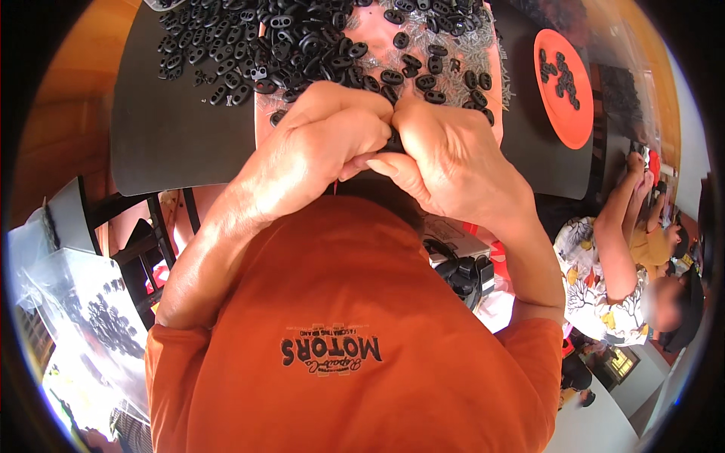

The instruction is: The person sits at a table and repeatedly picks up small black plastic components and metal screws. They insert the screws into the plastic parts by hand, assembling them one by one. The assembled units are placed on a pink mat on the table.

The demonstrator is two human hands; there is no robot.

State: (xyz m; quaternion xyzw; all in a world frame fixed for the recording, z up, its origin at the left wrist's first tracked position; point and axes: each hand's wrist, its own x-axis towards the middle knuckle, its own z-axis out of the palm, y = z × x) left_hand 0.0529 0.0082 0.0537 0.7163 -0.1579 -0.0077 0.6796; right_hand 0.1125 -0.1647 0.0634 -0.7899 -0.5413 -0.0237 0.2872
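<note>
My left hand (332, 132) and my right hand (449, 147) meet at the near edge of the table. Both are closed, fingertips pressed together around a small black plastic piece (393, 140), apparently a cord lock; most of it is hidden by the fingers. Just beyond my knuckles lie loose black oval cord locks with two holes (392, 77), on a pale pink board (266, 121). A dense heap of the same black cord locks (283, 38) spreads to the far left. Small silvery pieces like springs (472, 53) are scattered at the far right of the board.
On the dark table (166, 136), to the right, sits an orange-red plate (578, 128) bearing several small black pieces. A clear bag (98, 302) with dark pieces is at the lower left, near a dark chair (143, 257). Another person (619, 249) sits at the right.
</note>
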